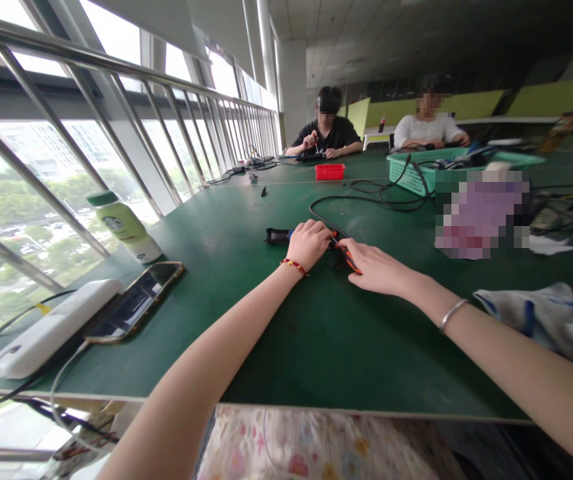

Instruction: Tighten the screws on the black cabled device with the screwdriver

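Note:
My left hand (309, 241) is closed over a dark cylindrical piece (277, 236) that lies on the green table. Its black end sticks out on the left, with a bit of blue beside my fingers. My right hand (379, 268) is wrapped around pliers with orange-and-black handles (350, 259). The pliers' head meets the piece by my left fingertips, and the jaws are mostly hidden there. A black cable (319, 202) curves away behind my hands from that spot.
A green basket (404, 175) of cables and a red tray (330, 172) stand farther back. On the left are a bottle (124, 227), a phone (136, 303) and a white power strip (51, 327). Gloves (541, 313) lie at right. Two people sit across the table.

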`<state>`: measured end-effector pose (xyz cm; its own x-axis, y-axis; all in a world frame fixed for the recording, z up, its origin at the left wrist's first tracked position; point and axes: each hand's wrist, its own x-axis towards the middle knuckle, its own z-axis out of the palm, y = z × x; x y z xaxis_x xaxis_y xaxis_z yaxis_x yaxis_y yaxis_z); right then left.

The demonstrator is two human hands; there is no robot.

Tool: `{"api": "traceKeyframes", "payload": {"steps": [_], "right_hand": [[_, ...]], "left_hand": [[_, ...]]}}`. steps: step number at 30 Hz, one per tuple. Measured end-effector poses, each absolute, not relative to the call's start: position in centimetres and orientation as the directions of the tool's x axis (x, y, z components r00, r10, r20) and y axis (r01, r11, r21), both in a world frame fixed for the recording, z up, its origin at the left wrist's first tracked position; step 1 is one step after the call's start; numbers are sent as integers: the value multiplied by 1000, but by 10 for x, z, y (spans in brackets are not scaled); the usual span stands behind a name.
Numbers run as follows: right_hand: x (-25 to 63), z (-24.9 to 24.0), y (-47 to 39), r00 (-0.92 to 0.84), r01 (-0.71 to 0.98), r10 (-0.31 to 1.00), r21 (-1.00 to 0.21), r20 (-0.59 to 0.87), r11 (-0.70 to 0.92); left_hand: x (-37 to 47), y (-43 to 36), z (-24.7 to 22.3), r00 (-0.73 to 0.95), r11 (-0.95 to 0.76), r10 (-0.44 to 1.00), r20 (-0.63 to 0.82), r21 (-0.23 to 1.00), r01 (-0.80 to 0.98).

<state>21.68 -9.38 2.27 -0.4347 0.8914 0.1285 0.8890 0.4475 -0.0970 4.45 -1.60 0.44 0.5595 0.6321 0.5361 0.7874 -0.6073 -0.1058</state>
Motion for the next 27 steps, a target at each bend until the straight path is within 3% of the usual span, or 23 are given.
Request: {"api": "traceKeyframes", "payload": {"steps": [9, 12, 15, 18, 22, 27], "right_hand": [[237, 30, -84, -260, 962, 964, -78, 52, 264], [240, 35, -85, -231, 971, 970, -39, 71, 234], [239, 41, -88, -188, 977, 978, -84, 87, 196], [239, 48, -91, -148, 967, 956, -166, 253, 194], [239, 57, -96, -81, 924, 836, -273, 544, 267], [235, 60, -103, -70, 840, 759, -372, 647, 395]], "left_hand": [[29, -15, 12, 689, -689, 548, 474, -211, 694], [11, -7, 13, 606, -632, 597, 525, -158, 759], [-8, 2, 9, 476, -519, 719, 506, -63, 852], [-19, 7, 4, 398, -443, 815, 422, 10, 897], [-19, 8, 1, 394, -435, 831, 392, 17, 900], [-18, 9, 0, 409, -451, 825, 391, 16, 893]]}}
